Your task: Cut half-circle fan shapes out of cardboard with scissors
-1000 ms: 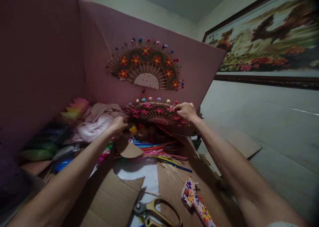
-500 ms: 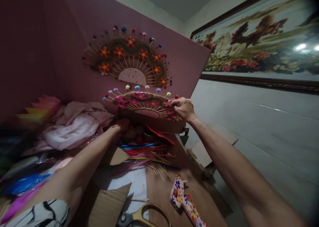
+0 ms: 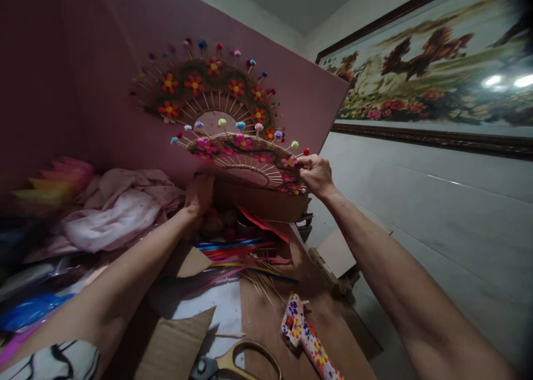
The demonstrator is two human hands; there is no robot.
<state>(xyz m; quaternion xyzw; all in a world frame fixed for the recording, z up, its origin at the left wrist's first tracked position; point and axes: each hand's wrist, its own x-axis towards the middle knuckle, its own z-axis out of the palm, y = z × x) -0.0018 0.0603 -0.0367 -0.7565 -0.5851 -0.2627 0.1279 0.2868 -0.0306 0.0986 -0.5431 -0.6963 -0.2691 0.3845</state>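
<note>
My right hand (image 3: 317,174) pinches the right end of a fan-shaped craft (image 3: 245,156) with pink flowers, thin sticks and pompom tips. The fan is held tilted, overlapping the lower part of a second fan (image 3: 214,83). That one has orange-red flowers and rests against a pink board (image 3: 308,96). My left hand (image 3: 200,194) reaches up beneath the left part of the held fan, by the top of a brown cardboard piece (image 3: 266,201). It lies in shadow; its fingers are hard to make out, and I cannot tell whether they touch anything.
Pink dotted cloth (image 3: 116,210) is heaped at left. Coloured pipe cleaners (image 3: 233,248) and loose wooden sticks (image 3: 260,285) lie on the table (image 3: 266,319). Nearer are gold-handled scissors (image 3: 245,358), cut cardboard (image 3: 175,341) and a flower-patterned glue gun (image 3: 306,335). A framed horse picture (image 3: 416,69) hangs at right.
The held fan has risen and shifted slightly right with my right hand, now covering part of the rear fan. My left hand has moved up from lower behind the table clutter.
</note>
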